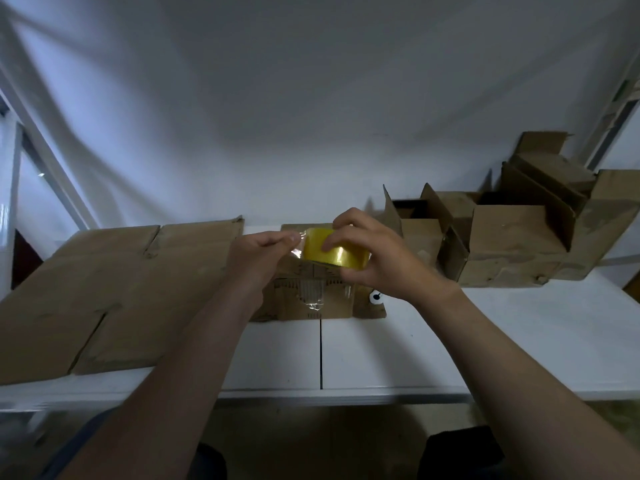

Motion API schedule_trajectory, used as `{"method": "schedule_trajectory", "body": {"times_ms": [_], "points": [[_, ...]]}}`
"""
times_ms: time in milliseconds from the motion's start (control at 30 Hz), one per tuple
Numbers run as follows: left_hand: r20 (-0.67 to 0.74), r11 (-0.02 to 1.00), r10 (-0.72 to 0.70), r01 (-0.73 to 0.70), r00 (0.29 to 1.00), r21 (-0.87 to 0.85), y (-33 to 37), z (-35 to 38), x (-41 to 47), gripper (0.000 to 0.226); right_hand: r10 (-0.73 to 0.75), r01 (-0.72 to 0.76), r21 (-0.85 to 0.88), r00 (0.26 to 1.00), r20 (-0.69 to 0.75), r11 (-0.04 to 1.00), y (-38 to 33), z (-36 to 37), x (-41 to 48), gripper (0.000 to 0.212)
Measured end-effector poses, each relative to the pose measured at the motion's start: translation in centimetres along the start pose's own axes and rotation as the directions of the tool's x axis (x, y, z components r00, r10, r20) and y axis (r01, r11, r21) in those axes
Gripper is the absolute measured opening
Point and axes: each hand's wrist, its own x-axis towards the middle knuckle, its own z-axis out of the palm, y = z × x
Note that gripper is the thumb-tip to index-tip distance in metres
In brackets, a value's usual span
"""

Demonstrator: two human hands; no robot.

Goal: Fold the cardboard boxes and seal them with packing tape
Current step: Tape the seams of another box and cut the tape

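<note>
At frame centre our right hand (pixel 374 261) curls round the glossy yellow tape roll (pixel 334 253), while our left hand (pixel 256 254) pinches its clear loose end (pixel 298 244), above a cardboard box (pixel 304 299) on the white tabletop (pixel 485 334).

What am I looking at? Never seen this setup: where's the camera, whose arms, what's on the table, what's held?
There is no machine here: a person is working with bare hands. The single picture comes from a wide-angle camera worn on their head. It looks forward and down, so both arms come in from the bottom edge.

The right hand has its grip round a yellow tape roll, held above the table. The left hand pinches the tape end, which is lifted slightly off the roll.

On the white table there is flattened cardboard at the left. A smaller cardboard piece with clear tape on it lies under the hands. Several open boxes stand at the back right.
</note>
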Motion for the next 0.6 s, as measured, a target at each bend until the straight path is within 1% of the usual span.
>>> {"method": "schedule_trajectory", "body": {"times_ms": [100, 167, 233, 333, 467, 533, 600], "points": [[-0.037, 0.999, -0.02, 0.019, 0.999, -0.029, -0.2, -0.6, 0.0, 0.009, 0.02, -0.018, -0.042, 0.998, 0.059, 0.999, 1.0, 0.1, -0.3, 0.034], [-0.041, 1.0, -0.009, 0.008, 0.999, -0.024, -0.4, -1.0, 0.1, 0.012, 0.044, -0.037, -0.081, 0.995, 0.087, 0.996, 1.8, 0.0, -0.7, 0.036], [-0.037, 1.0, 0.005, -0.005, 0.999, -0.007, -0.6, -1.3, 0.2, 0.01, 0.053, -0.049, -0.049, 0.996, 0.067, 0.998, 2.0, -0.1, -1.0, 0.037], [-0.031, 1.0, -0.012, 0.012, 0.999, -0.016, -0.7, -1.7, 0.5, 0.006, 0.032, -0.032, -0.008, 0.999, 0.01, 0.999, 1.8, -0.2, -1.0, 0.035], [-0.044, 1.0, -0.001, 0.002, 0.999, 0.004, -1.0, -2.0, 0.8, 0.007, 0.062, -0.06, -0.035, 0.997, 0.035, 0.998, 2.4, -0.5, -1.1, 0.029], [-0.069, 1.0, 0.007, -0.008, 0.998, -0.003, -1.2, -2.3, 0.8, 0.007, 0.082, -0.078, -0.064, 0.995, 0.065, 0.995, 2.9, -0.7, -1.4, 0.032], [-0.079, 1.0, 0.02, -0.019, 0.997, 0.012, -1.6, -2.7, 1.1, 0.015, 0.093, -0.092, -0.028, 0.995, 0.026, 0.995, 2.9, -1.2, -1.5, 0.039]]}}
